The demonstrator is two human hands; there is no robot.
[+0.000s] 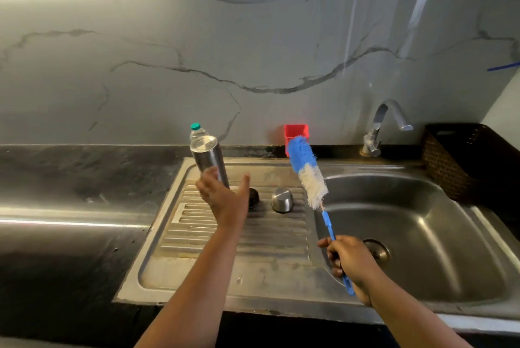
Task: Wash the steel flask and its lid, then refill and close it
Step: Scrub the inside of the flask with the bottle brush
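The steel flask (209,160) stands on the ribbed drainboard (270,238), its flat end up and tilted slightly left. My left hand (225,198) is just in front of it with fingers spread; the thumb overlaps the flask's lower part and nothing is gripped. Right of that hand a black stopper (254,198) is partly hidden, and a steel cup lid (282,200) lies dome up. My right hand (350,263) grips the blue handle of a bottle brush, whose blue and white head (306,171) points up over the edge between drainboard and basin.
The sink basin (439,221) with its drain (378,252) lies to the right, the tap (378,128) behind it. A plastic bottle with a teal cap (196,130) stands behind the flask. A red holder (296,130) is on the wall and a dark wicker basket (461,159) at far right.
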